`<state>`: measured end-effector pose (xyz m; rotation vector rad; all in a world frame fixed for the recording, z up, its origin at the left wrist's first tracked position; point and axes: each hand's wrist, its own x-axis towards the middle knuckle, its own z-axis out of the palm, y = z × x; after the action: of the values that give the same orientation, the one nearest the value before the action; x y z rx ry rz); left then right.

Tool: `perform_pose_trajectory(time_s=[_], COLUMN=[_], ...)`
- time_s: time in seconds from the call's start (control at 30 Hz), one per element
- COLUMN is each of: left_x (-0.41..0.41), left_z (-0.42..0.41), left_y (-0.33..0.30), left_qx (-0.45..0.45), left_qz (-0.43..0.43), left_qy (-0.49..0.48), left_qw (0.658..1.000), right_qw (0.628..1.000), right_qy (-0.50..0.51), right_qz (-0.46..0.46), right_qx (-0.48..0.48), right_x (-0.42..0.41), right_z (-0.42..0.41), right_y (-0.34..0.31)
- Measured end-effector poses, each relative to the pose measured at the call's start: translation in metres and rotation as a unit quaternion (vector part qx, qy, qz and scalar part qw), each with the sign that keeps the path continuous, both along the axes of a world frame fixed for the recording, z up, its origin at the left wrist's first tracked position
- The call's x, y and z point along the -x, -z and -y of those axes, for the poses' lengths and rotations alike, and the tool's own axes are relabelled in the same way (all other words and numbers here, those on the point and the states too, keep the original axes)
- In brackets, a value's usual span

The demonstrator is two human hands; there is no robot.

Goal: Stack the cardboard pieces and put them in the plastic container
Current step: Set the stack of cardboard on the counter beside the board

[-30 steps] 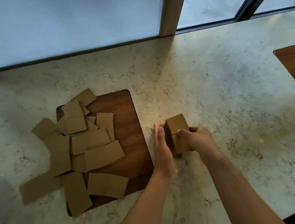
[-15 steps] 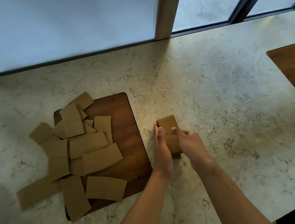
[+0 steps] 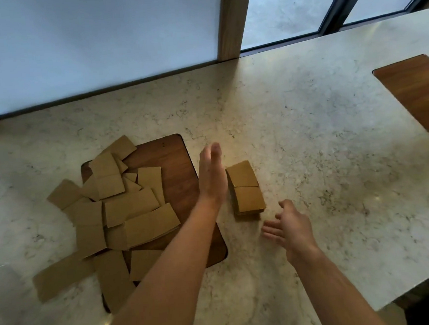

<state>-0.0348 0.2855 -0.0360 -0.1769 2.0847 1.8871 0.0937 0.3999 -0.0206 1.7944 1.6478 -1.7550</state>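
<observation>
Since half a second ago the right hand (image 3: 292, 229) has let go of the small neat stack of brown cardboard pieces (image 3: 246, 188) and drawn back toward the lower right of it, fingers loosely spread and gripping nothing. Left hand (image 3: 212, 174) stands edge-on with straight fingers just beside the stack's left side, holding nothing; whether it touches the cardboard I cannot tell. That stack lies flat on the pale speckled stone counter (image 3: 308, 134), near the middle of the frame, its top two pieces slightly offset.

Most of the job seems to remain. A large loose scatter of brown cardboard pieces (image 3: 125, 215) sprawls over the dark wooden board (image 3: 174, 160) at centre left and spills onto the counter toward the lower left. Only a few pieces have been gathered so far. A translucent shape at the lower left edge (image 3: 3, 294) may be the plastic container, but it is too blurred to be sure, and no cardboard shows in it. A second wooden board (image 3: 416, 95) sits at the right edge.
</observation>
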Motion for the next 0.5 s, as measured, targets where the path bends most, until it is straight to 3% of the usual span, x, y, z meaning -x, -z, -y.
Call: perform_pose_trajectory(time_s=[0.1,0.23,0.33,0.5], left_x=[0.037,0.052,0.051,0.05], left_z=[-0.016,-0.036,-0.04,-0.039], left_y=[-0.017,-0.024,-0.018,-0.016], left_qx=[0.093,0.227,0.275,0.285], left_qz=[0.021,0.042,0.045,0.033], left_qy=[0.159,0.326,0.365,0.384], left_qw=[0.983,0.917,0.888,0.878], right_qw=[0.993,0.962,0.953,0.947], right_qy=[0.045,0.093,0.092,0.102], right_qz=[0.0,-0.029,-0.039,-0.041], right_qx=[0.114,0.255,0.286,0.302], right_x=[-0.011,-0.002,0.005,0.012], right_z=[0.01,0.01,0.009,0.005], right_y=[0.007,0.008,0.008,0.009])
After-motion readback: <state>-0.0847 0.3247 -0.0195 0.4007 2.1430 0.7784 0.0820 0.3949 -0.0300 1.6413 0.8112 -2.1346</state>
